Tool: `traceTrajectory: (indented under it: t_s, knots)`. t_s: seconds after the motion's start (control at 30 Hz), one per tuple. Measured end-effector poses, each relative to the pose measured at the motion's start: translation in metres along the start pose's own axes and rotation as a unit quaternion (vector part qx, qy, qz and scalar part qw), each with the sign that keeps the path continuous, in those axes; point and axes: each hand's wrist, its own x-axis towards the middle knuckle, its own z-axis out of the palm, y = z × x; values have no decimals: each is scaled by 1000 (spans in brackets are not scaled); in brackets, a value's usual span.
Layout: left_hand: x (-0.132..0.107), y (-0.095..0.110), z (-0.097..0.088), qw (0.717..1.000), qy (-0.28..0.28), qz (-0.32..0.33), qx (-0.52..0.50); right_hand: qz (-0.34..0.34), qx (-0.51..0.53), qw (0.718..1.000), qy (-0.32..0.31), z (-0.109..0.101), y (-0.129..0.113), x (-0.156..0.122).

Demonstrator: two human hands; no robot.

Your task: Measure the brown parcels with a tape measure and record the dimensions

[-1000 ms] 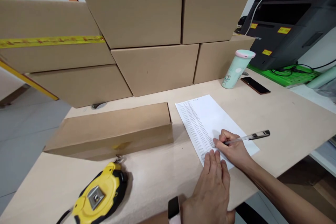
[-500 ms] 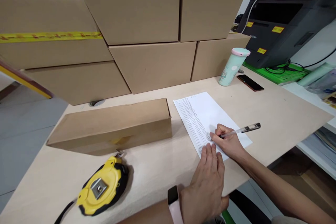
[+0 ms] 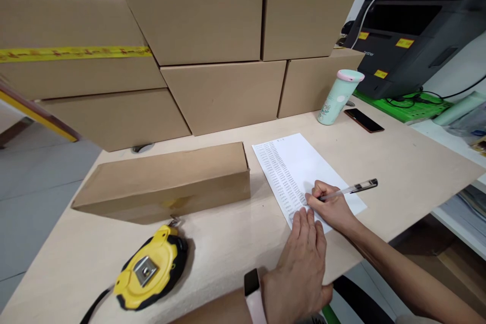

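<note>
Right hand (image 3: pixel 334 208): fingers pinched round the pen (image 3: pixel 351 189), tip down at the written columns on the paper (image 3: pixel 313 164), back end sticking out past the sheet's right edge. Left hand (image 3: pixel 299 268): fingers laid flat, side by side, across the sheet's lower edge, fingertips just beside the pen tip; thumb bent at the desk's near edge. Smartwatch (image 3: pixel 251 283) on left wrist

Paper lies flat on the desk (image 3: pixel 410 162), lower corner close to the near edge. Right forearm crosses that edge. Writing runs down the sheet's left side, right side mostly blank

Room: widest stretch of desktop is right of the sheet. Narrower strip between the sheet's left edge and the long cardboard box (image 3: pixel 163 182). Tape measure (image 3: pixel 152 268) sits near side of that box, well apart from the left hand; can't tell if its hook end touches the box

Far side: stacked cartons (image 3: pixel 224 93) wall off the back. Tumbler (image 3: pixel 340 97) stands near their foot, phone (image 3: pixel 364 120) flat beside it, both past the sheet's top edge
</note>
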Motion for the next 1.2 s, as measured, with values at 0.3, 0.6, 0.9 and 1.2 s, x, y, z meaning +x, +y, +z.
traceTrajectory:
  t_s: [0.3,0.6,0.9,1.2]
  knots:
    - [1,-2,-2,1000,2,7,8,3,10,1000,3,0,-1,0]
    - [0,0,-2,1000,3,-1,8,1,9,1000,5,1,1,0]
    - [1,-2,-2,1000,12,4,11,-4,8,1000,14,1,2,0]
    - [0,0,-1,1000,23,-5,11,-4,19,999,26,0,3,0]
